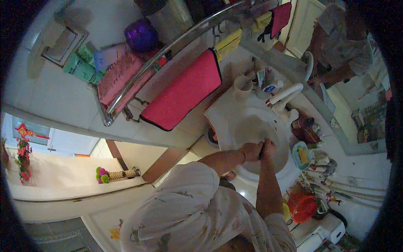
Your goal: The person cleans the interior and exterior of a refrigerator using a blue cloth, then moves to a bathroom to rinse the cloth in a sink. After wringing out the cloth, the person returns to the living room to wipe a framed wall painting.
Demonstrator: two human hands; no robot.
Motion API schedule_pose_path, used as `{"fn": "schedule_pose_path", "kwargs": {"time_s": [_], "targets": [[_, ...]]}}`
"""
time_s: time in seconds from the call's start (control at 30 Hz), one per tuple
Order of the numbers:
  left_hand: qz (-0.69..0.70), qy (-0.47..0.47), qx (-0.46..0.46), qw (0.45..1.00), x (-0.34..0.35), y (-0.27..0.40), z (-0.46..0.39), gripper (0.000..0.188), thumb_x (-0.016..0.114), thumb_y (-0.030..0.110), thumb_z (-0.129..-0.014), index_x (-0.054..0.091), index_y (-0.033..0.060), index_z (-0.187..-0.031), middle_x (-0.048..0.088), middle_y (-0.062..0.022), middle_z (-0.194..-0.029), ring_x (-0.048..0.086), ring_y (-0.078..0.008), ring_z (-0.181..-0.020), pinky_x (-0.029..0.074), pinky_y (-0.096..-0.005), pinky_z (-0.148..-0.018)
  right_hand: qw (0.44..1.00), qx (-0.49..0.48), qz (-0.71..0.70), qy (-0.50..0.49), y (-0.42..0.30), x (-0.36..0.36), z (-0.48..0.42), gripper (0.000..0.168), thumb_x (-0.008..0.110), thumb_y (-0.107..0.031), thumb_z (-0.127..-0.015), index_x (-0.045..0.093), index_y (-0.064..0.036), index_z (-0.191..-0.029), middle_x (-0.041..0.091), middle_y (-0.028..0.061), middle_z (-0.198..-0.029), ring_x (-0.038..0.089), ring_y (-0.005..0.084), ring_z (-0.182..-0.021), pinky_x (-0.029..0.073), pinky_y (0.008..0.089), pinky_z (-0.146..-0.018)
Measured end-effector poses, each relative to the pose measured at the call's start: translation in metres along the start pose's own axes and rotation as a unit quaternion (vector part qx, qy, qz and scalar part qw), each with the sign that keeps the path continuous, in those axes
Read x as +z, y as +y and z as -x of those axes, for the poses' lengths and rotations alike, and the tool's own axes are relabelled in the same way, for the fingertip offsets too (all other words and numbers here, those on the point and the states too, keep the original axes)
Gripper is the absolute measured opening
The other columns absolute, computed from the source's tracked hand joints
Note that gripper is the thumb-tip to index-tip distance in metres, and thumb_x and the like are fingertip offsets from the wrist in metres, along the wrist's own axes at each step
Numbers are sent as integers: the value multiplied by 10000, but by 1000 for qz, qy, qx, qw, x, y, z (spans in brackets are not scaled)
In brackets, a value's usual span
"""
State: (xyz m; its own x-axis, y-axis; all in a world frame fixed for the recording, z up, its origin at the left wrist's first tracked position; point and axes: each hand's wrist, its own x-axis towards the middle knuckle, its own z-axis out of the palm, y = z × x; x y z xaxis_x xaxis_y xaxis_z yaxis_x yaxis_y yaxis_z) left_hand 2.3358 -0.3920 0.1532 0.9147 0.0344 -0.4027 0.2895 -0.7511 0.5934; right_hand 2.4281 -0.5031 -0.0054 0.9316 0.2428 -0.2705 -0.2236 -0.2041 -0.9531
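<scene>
Over the white washbasin [252, 123], my left hand [252, 151] and my right hand [268, 149] meet, the fingers bent against each other. A small dark patch shows between them; whether it is an object or shadow I cannot tell. Their grip is too blurred and dim to read. A white tap [286, 96] stands at the basin's far rim, beyond my hands. Right of the basin, a pale green soap dish [297, 160] holds a yellow piece, apparently soap [303, 155]. Near the tap are a pale cup [243, 83] and a white tube or bottle [273, 87].
A red towel [185, 94] and a yellow cloth [228, 44] hang below a curved metal rail [176, 39]. The mirror [343, 91] rises behind the tap. Brown bottles [303, 129] crowd the counter. A red bucket [302, 206] stands at the lower right, near several pipes.
</scene>
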Motion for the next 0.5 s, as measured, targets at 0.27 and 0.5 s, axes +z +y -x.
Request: {"fn": "schedule_pose_path", "kwargs": {"time_s": [0.27, 0.5], "targets": [[-10, 79, -3, 997, 29, -16, 6, 468, 595, 304, -743, 458, -29, -1042, 645, -175, -842, 631, -352, -767, 499, -449, -683, 989, 140, 39, 20, -107, 27, 48, 168, 566, -174, -766, 568, -23, -693, 524, 52, -589, 477, 184, -505, 403, 343, -500], [148, 123, -24, 981, 2, -36, 25, 516, 642, 328, -733, 466, 17, -1106, 633, -182, -902, 618, -338, -845, 481, -413, -751, 984, -23, 82, -157, -128, -5, 61, 470, 527, -402, -834, 530, -87, -1183, 542, 84, -1175, 506, 195, -1061, 357, 369, -881]]}}
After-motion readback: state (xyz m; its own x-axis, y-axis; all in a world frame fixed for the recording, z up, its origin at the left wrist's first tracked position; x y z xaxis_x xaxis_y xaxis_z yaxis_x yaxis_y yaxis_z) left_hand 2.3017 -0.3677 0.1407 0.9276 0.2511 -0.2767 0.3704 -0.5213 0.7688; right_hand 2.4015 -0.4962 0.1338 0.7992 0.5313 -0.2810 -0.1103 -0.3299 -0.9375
